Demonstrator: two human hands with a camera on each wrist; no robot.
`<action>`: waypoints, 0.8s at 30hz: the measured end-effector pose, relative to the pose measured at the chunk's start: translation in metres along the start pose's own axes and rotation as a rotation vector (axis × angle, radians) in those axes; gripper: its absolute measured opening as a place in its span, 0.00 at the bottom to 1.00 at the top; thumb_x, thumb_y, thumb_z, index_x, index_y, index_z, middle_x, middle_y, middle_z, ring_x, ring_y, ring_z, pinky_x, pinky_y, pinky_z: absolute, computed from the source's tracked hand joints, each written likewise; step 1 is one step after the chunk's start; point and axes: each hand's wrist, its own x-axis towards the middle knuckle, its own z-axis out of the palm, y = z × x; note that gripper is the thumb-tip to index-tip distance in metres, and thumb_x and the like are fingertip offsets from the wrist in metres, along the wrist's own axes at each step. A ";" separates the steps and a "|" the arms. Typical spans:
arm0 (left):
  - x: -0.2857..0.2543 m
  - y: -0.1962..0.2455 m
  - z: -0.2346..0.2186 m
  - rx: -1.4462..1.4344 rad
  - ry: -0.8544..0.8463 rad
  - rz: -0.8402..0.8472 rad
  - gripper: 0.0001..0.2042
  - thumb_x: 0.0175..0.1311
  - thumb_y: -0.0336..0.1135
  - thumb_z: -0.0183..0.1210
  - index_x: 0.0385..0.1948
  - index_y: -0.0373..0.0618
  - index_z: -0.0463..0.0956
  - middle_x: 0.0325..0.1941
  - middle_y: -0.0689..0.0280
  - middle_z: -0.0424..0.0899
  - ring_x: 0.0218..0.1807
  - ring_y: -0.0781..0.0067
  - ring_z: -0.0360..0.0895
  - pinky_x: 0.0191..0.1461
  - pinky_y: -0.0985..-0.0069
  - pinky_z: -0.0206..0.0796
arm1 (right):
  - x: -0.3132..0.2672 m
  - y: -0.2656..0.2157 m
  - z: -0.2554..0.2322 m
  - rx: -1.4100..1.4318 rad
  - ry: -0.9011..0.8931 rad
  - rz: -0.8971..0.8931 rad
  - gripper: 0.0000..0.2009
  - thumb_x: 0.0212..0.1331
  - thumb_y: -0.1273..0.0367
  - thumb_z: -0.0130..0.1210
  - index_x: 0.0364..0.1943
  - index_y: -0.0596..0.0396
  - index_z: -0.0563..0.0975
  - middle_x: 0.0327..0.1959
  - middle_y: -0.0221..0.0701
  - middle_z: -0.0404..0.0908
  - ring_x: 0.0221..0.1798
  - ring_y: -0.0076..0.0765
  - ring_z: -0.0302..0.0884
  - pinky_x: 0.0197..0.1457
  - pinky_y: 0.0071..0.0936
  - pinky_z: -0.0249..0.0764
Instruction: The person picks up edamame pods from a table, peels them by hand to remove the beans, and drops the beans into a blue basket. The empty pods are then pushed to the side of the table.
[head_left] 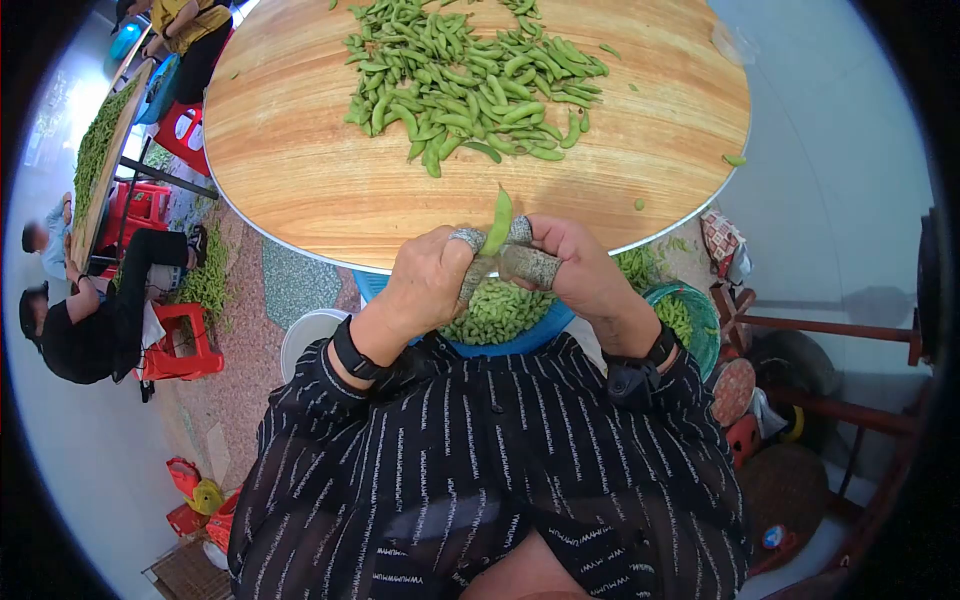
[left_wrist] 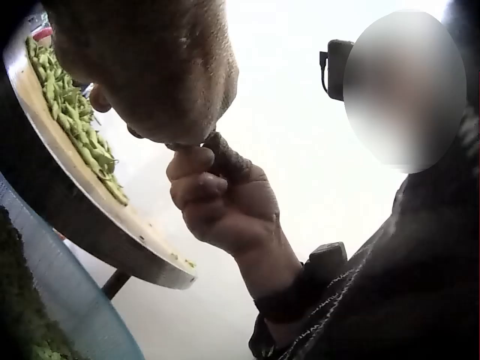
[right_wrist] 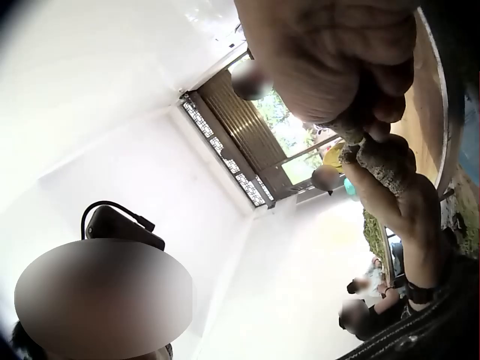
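Note:
Both hands meet just in front of the table's near edge, over a blue basin [head_left: 540, 333] of shelled green beans [head_left: 497, 308]. Between them an edamame pod [head_left: 499, 220] points up and away from the body. My left hand [head_left: 424, 278] pinches the pod's lower end from one side; my right hand [head_left: 584, 268] grips it from the other. Grey speckled covers wrap some thumbs and fingers. In the left wrist view the right hand [left_wrist: 229, 202] shows curled fingers, while the pod itself is hidden. The right wrist view shows the left hand [right_wrist: 409, 206] touching the right.
A heap of edamame pods [head_left: 470, 90] covers the far middle of the round wooden table [head_left: 290, 170]. A green basket [head_left: 712, 322] stands right, a white bucket [head_left: 300, 335] left. Farther left, people sit by a second table, near a red stool [head_left: 190, 345].

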 end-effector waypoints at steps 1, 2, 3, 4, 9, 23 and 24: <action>0.000 -0.001 0.000 0.000 0.002 0.001 0.20 0.32 0.24 0.57 0.35 0.37 0.65 0.26 0.54 0.71 0.28 0.53 0.71 0.29 0.66 0.64 | -0.001 -0.001 0.001 -0.005 -0.006 -0.028 0.09 0.52 0.73 0.51 0.38 0.59 0.73 0.33 0.23 0.75 0.35 0.16 0.69 0.38 0.15 0.66; 0.000 -0.002 0.000 -0.001 -0.008 0.003 0.20 0.32 0.25 0.57 0.34 0.37 0.66 0.25 0.55 0.71 0.28 0.53 0.71 0.29 0.66 0.64 | -0.002 -0.002 0.002 -0.007 -0.005 -0.029 0.09 0.52 0.73 0.51 0.38 0.59 0.73 0.33 0.23 0.75 0.35 0.16 0.69 0.38 0.15 0.66; 0.000 -0.003 0.000 -0.002 -0.018 0.006 0.20 0.32 0.25 0.57 0.34 0.37 0.66 0.25 0.55 0.71 0.28 0.53 0.71 0.28 0.65 0.64 | -0.002 -0.003 0.002 0.001 -0.007 -0.020 0.10 0.52 0.73 0.51 0.39 0.59 0.73 0.35 0.24 0.75 0.36 0.17 0.69 0.40 0.16 0.66; 0.001 -0.003 0.000 0.000 -0.017 0.008 0.20 0.32 0.25 0.57 0.34 0.37 0.66 0.25 0.55 0.71 0.28 0.53 0.71 0.28 0.65 0.64 | -0.002 -0.003 0.002 0.009 -0.010 -0.013 0.10 0.52 0.73 0.51 0.39 0.59 0.73 0.37 0.25 0.75 0.38 0.18 0.70 0.42 0.16 0.66; -0.003 -0.007 0.003 0.052 -0.077 0.012 0.20 0.33 0.25 0.58 0.35 0.38 0.67 0.27 0.55 0.74 0.29 0.53 0.72 0.30 0.66 0.65 | 0.003 0.009 -0.005 -0.131 0.002 -0.038 0.09 0.50 0.74 0.51 0.37 0.58 0.74 0.31 0.24 0.75 0.32 0.16 0.68 0.34 0.15 0.65; 0.001 -0.004 -0.005 0.019 -0.064 -0.090 0.13 0.37 0.26 0.52 0.29 0.42 0.67 0.25 0.57 0.74 0.30 0.55 0.73 0.30 0.66 0.65 | 0.005 0.015 0.006 -0.076 0.115 -0.037 0.06 0.50 0.73 0.48 0.33 0.55 0.74 0.24 0.24 0.73 0.23 0.14 0.64 0.25 0.13 0.60; 0.002 -0.002 0.000 -0.065 -0.002 -0.142 0.10 0.41 0.26 0.51 0.30 0.42 0.68 0.25 0.58 0.74 0.28 0.58 0.73 0.29 0.68 0.65 | 0.007 0.016 0.006 -0.177 0.127 -0.092 0.06 0.51 0.73 0.48 0.32 0.55 0.74 0.24 0.24 0.74 0.24 0.15 0.65 0.27 0.13 0.61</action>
